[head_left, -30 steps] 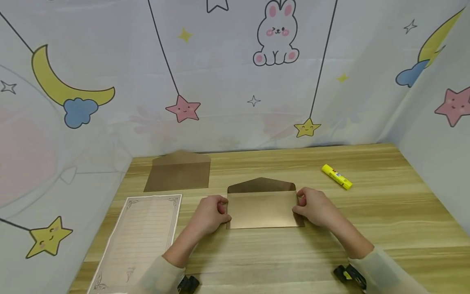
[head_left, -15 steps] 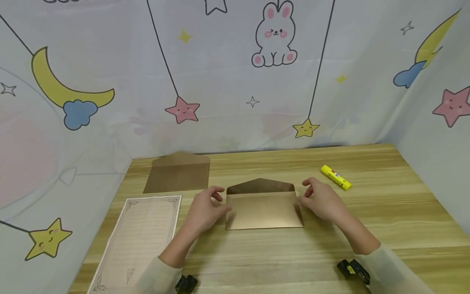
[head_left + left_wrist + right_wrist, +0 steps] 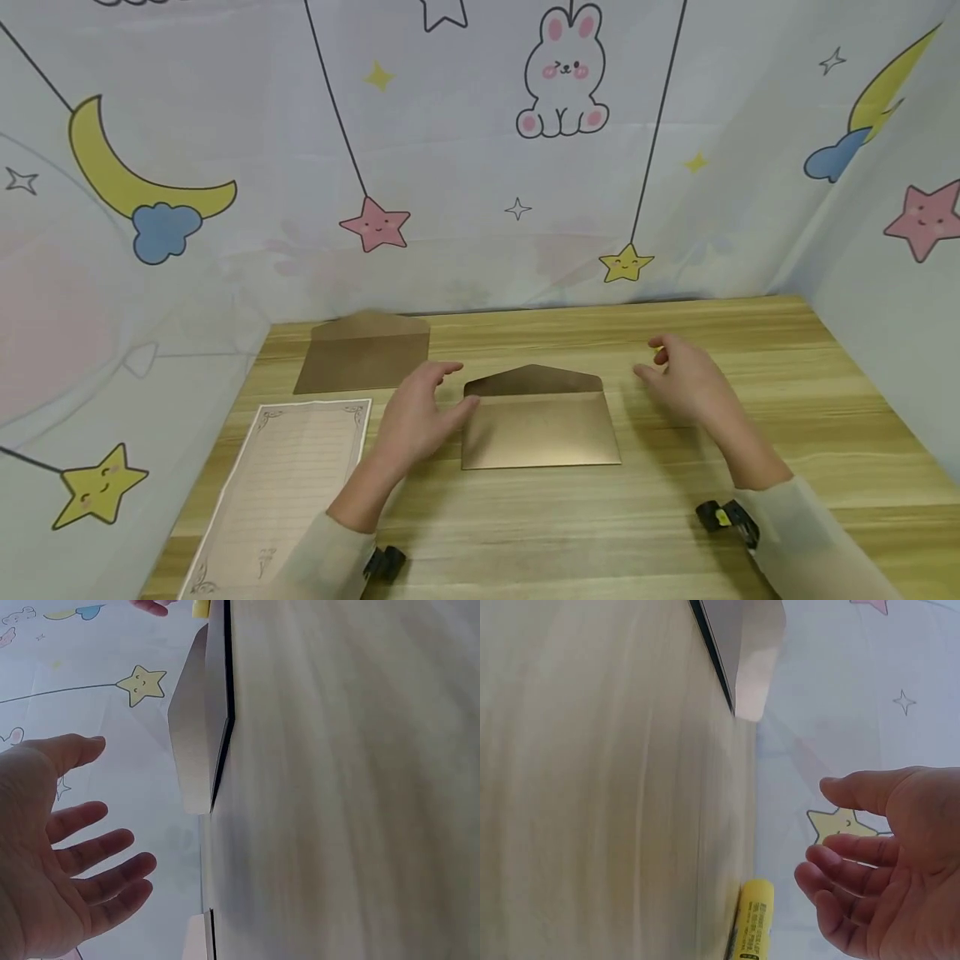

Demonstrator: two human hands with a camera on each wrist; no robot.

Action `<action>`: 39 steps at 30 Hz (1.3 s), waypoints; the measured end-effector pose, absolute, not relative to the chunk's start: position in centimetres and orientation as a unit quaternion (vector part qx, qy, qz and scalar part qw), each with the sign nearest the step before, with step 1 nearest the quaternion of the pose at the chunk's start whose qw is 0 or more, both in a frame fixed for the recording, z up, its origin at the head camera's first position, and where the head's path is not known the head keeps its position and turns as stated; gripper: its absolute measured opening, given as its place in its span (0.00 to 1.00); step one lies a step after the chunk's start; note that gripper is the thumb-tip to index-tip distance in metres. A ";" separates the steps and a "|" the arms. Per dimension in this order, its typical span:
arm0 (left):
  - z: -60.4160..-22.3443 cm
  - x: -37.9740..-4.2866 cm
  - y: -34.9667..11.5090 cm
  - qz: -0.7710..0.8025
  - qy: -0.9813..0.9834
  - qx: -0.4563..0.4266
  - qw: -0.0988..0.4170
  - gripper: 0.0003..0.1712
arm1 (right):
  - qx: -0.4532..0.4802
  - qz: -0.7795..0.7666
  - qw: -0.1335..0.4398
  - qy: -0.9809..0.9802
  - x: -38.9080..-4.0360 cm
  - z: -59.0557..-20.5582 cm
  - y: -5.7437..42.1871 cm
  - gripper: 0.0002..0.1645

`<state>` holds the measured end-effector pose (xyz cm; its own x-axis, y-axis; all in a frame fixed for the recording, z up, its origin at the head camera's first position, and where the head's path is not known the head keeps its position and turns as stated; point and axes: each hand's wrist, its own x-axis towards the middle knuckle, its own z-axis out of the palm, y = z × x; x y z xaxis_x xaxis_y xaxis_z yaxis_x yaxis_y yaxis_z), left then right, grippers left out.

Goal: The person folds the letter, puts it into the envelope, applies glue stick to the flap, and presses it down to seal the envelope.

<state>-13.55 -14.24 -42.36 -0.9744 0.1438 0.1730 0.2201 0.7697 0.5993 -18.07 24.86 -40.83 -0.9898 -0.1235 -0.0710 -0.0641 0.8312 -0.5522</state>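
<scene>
A shiny bronze envelope (image 3: 540, 433) lies in the middle of the table, its pointed flap unfolded toward the back. My left hand (image 3: 420, 417) hovers at its left edge, thumb over the corner, fingers spread and holding nothing; the left wrist view shows this hand (image 3: 67, 862) raised off the table. Off to the right of the envelope, my right hand (image 3: 690, 383) is in the air with relaxed fingers and nothing in them. It covers most of the yellow glue stick in the head view; in the right wrist view the glue stick (image 3: 752, 922) lies below the hand (image 3: 885, 862).
A second brown envelope (image 3: 363, 364), flap also unfolded, lies at the back left. In front of it is a lined sheet of letter paper (image 3: 285, 483) with a decorated border. A white printed curtain (image 3: 465, 167) hangs behind the wooden table (image 3: 540, 533).
Both hands have let go of the bronze envelope. The right hand has moved right and back, over the glue stick; the left has risen slightly and spread its fingers. The envelope stays put.
</scene>
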 end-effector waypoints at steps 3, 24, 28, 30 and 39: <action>-42.3 -13.9 -14.2 -0.294 -0.945 -0.119 0.076 0.34 | -0.045 -0.273 0.031 0.961 -18.5 -41.1 25.3 0.35; -41.9 -15.0 -13.8 -0.237 -0.946 -0.199 0.097 0.41 | -0.029 -0.139 0.028 0.989 -21.0 -42.7 27.8 0.28; -41.9 -14.9 -13.7 -0.250 -0.943 -0.198 0.092 0.41 | -0.024 -0.128 0.041 0.991 -21.3 -42.9 28.2 0.21; -41.9 -14.8 -13.6 -0.253 -0.943 -0.197 0.091 0.41 | -0.021 -0.127 0.047 0.991 -21.4 -42.9 28.3 0.19; -41.7 -14.9 -13.7 -0.259 -0.941 -0.196 0.096 0.40 | -0.030 -0.162 0.044 0.985 -21.0 -42.2 27.6 0.21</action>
<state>-14.87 -13.71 -41.72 -0.9052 0.3188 0.2810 0.4176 0.7897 0.4494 -20.97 27.61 -42.20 -0.9943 -0.0729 -0.0774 -0.0442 0.9457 -0.3221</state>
